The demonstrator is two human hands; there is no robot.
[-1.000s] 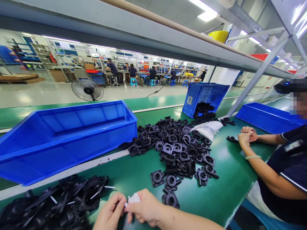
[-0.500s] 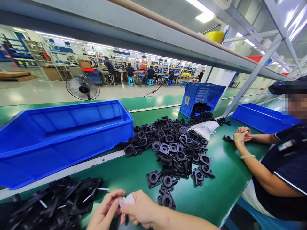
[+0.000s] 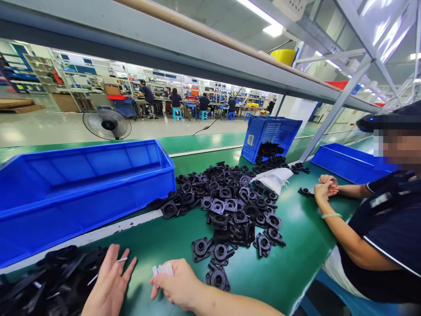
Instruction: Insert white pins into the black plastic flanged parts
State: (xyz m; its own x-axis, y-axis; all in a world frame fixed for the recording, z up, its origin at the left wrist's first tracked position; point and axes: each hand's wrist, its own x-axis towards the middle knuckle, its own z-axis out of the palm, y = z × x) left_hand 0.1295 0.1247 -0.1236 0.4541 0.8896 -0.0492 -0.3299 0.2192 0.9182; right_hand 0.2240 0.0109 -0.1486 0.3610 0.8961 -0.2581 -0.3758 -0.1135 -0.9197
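Note:
My left hand (image 3: 110, 281) is open, its fingers spread, at the right edge of a heap of black plastic parts (image 3: 49, 272). It covers some of them, and I cannot tell whether it touches them. A thin white pin (image 3: 121, 260) shows by its fingers; several similar pins stick out of the heap. To the right, my right hand (image 3: 180, 283) is closed on a bunch of small white pieces (image 3: 162, 269), held above the green table surface (image 3: 158, 241). Nearby lie loose black housings (image 3: 218, 277) with round centres and square flanges.
A large blue bin (image 3: 88, 188) stands at the left. A bigger pile of black housings (image 3: 230, 202) spreads mid-table before a tipped blue crate (image 3: 272, 136). Beside it lies a white bag (image 3: 274, 179). A co-worker (image 3: 378, 219) sits at the right, hands together. A shelf beam (image 3: 197, 48) crosses overhead.
My left hand has parted from my right hand, moved left to the heap and spread its fingers. My right hand keeps the white pieces. The view has shifted slightly.

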